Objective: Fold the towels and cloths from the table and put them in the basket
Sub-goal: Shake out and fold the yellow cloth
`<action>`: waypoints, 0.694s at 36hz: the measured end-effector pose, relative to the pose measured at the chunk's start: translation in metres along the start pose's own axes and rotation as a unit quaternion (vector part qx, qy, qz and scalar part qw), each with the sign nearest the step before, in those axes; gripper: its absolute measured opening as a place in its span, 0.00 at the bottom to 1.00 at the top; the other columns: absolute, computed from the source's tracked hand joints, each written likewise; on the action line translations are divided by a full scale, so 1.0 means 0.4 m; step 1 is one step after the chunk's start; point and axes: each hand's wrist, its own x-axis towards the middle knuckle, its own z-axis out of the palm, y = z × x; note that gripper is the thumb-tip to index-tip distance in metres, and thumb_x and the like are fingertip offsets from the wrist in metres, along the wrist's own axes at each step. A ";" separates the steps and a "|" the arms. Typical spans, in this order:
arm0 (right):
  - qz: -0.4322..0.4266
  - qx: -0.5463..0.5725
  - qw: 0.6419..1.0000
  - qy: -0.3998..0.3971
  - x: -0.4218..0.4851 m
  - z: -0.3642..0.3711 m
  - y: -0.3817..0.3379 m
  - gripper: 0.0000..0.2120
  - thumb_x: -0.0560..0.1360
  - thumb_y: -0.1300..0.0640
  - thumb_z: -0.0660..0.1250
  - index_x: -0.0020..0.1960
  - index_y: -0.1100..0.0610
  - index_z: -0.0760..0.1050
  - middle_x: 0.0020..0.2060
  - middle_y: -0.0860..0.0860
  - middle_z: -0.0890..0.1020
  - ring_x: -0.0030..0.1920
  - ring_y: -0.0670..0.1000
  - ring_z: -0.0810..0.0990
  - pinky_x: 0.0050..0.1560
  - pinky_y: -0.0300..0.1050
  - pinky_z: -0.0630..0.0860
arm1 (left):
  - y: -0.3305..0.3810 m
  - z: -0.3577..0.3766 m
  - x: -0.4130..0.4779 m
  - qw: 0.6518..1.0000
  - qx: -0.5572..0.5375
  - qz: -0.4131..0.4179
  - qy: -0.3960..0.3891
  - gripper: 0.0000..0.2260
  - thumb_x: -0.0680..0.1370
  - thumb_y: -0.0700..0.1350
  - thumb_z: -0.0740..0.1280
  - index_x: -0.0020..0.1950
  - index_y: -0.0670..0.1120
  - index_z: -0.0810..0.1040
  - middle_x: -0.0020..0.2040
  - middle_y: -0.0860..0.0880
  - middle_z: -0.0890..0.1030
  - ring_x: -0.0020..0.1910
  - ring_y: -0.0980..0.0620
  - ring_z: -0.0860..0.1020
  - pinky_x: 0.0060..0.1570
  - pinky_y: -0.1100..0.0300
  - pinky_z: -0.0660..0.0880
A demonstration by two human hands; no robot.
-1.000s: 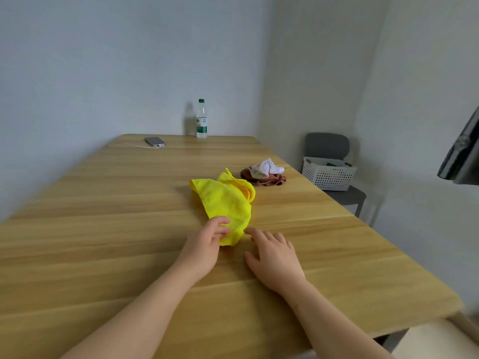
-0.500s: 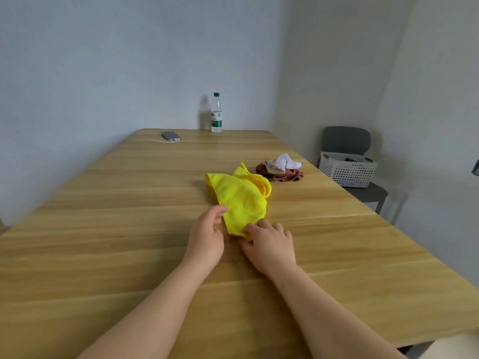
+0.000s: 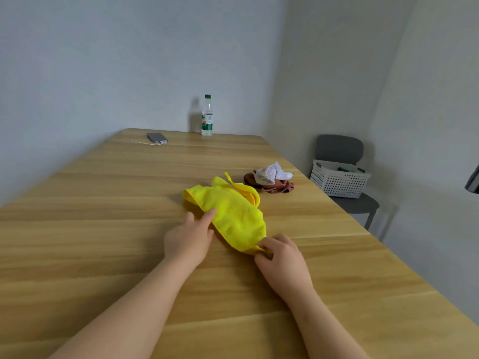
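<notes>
Cloth pile [image 3: 269, 178] lies between yellow cloth [image 3: 233, 213] and basket [image 3: 339, 181].

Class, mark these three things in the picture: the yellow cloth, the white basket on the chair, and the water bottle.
yellow cloth [image 3: 233, 213]: head view, on its flat middle.
white basket [image 3: 339, 183]: head view, on its perforated front wall.
water bottle [image 3: 207, 124]: head view, on its label.

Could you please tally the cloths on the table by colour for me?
yellow cloth: 1
white cloth: 1
brown cloth: 1
total: 3
</notes>
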 end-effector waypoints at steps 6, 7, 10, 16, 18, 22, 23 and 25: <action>-0.047 0.099 0.994 0.015 0.008 0.012 0.013 0.10 0.73 0.55 0.70 0.54 0.53 0.82 0.42 0.40 0.70 0.36 0.40 0.70 0.41 0.31 0.66 | -0.009 0.011 0.009 0.992 -0.102 0.070 0.018 0.20 0.79 0.45 0.59 0.67 0.64 0.68 0.64 0.55 0.69 0.62 0.52 0.72 0.49 0.58 0.71; -0.050 0.109 0.993 0.012 0.009 0.013 0.014 0.10 0.73 0.55 0.70 0.54 0.53 0.82 0.43 0.39 0.70 0.36 0.40 0.71 0.40 0.29 0.65 | -0.004 0.011 0.007 0.990 -0.107 0.084 0.024 0.21 0.78 0.43 0.60 0.67 0.64 0.69 0.64 0.55 0.68 0.62 0.52 0.70 0.49 0.58 0.71; -0.062 0.130 0.990 -0.001 0.008 0.008 0.018 0.10 0.74 0.56 0.70 0.54 0.55 0.81 0.47 0.43 0.73 0.38 0.42 0.73 0.41 0.27 0.67 | 0.014 0.011 0.001 0.988 -0.111 0.094 0.047 0.15 0.77 0.42 0.62 0.59 0.58 0.77 0.64 0.53 0.66 0.64 0.50 0.66 0.50 0.57 0.70; -0.006 0.183 0.980 0.077 0.008 -0.005 0.032 0.08 0.76 0.60 0.65 0.54 0.57 0.80 0.49 0.46 0.75 0.41 0.41 0.73 0.41 0.25 0.66 | 0.009 0.011 0.004 0.952 -0.187 0.130 0.203 0.04 0.72 0.43 0.66 0.44 0.51 0.78 0.60 0.50 0.76 0.55 0.46 0.70 0.49 0.50 0.74; 0.022 0.220 0.970 0.101 0.008 -0.008 0.033 0.07 0.77 0.60 0.64 0.53 0.55 0.79 0.48 0.47 0.75 0.40 0.42 0.74 0.41 0.26 0.67 | 0.012 0.003 -0.004 0.916 -0.216 0.189 0.280 0.04 0.70 0.47 0.61 0.43 0.53 0.74 0.47 0.49 0.82 0.50 0.50 0.70 0.49 0.52 0.73; 0.071 0.324 0.932 0.146 0.010 -0.004 0.040 0.11 0.77 0.60 0.63 0.41 0.47 0.76 0.40 0.47 0.76 0.39 0.49 0.76 0.44 0.40 0.73 | 0.040 -0.025 -0.042 0.881 -0.180 0.253 0.357 0.10 0.70 0.49 0.61 0.37 0.45 0.78 0.35 0.50 0.80 0.45 0.54 0.72 0.55 0.55 0.64; 0.095 0.353 0.916 0.164 0.009 -0.006 0.041 0.12 0.77 0.61 0.63 0.39 0.46 0.76 0.36 0.47 0.76 0.37 0.50 0.75 0.42 0.45 0.72 | 0.043 -0.028 -0.049 0.887 -0.173 0.252 0.345 0.11 0.70 0.51 0.62 0.36 0.46 0.78 0.33 0.52 0.79 0.42 0.54 0.73 0.54 0.56 0.63; 0.143 0.392 0.887 0.197 0.005 -0.015 0.043 0.15 0.78 0.61 0.61 0.35 0.49 0.75 0.28 0.47 0.74 0.32 0.50 0.71 0.35 0.44 0.68 | 0.037 -0.019 -0.058 0.915 -0.151 0.243 0.283 0.12 0.68 0.58 0.62 0.36 0.51 0.76 0.29 0.55 0.76 0.35 0.54 0.75 0.50 0.59 0.63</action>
